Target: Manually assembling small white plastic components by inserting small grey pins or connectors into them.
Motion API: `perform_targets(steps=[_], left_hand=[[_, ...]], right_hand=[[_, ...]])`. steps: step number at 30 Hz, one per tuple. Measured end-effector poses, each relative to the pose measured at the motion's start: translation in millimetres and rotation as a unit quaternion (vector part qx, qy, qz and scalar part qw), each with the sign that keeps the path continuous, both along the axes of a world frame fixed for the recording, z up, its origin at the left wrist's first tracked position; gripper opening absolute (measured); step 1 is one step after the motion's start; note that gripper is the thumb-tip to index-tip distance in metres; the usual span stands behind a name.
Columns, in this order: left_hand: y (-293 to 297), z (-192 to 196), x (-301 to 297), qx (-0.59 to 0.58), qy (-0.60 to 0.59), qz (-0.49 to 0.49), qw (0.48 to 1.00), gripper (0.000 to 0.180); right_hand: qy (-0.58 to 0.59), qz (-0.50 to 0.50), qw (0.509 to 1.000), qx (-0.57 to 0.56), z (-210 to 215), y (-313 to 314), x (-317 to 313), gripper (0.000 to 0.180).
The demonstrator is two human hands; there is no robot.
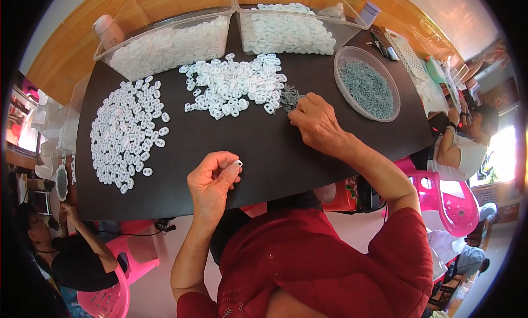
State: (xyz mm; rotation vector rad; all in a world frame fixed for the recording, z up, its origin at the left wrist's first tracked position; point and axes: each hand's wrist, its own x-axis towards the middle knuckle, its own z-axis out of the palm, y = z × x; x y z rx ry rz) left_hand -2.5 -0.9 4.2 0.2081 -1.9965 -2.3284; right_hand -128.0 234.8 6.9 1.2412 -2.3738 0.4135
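While the left hand (210,179) pinches a small white plastic piece (238,163) near the surface's (264,136) front edge, the right hand (whether its grip pinches anything, I cannot tell) should work lightly at the small, loose grey-green heap (289,100) toward the far edge.

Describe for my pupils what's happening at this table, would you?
A person in a dark red shirt works at a dark brown table. The left hand pinches a small white plastic piece; the right hand reaches into a small heap of thin grey pieces, its fingertips partly hidden. A round clear plastic tub holds more grey ones. White oval plastic pieces lie in a middle pile and a left-hand pile, with more filling two clear bins behind.
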Motion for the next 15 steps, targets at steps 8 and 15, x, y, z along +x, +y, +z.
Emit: perform_targets(steps=[8, 15], left_hand=[[0.7, -3.8, -0.4, -0.006, 0.006, 0.016, 1.000, 0.011], [0.0, -6.9, -1.2, 0.016, 0.008, 0.027, 0.999, 0.014]], right_hand=[[0.010, 0.043, 0.999, 0.030, 1.0, -4.9, -5.1, 0.016], [-0.004, 0.044, 0.999, -0.020, 1.4, -9.0, -2.4, 0.016]])
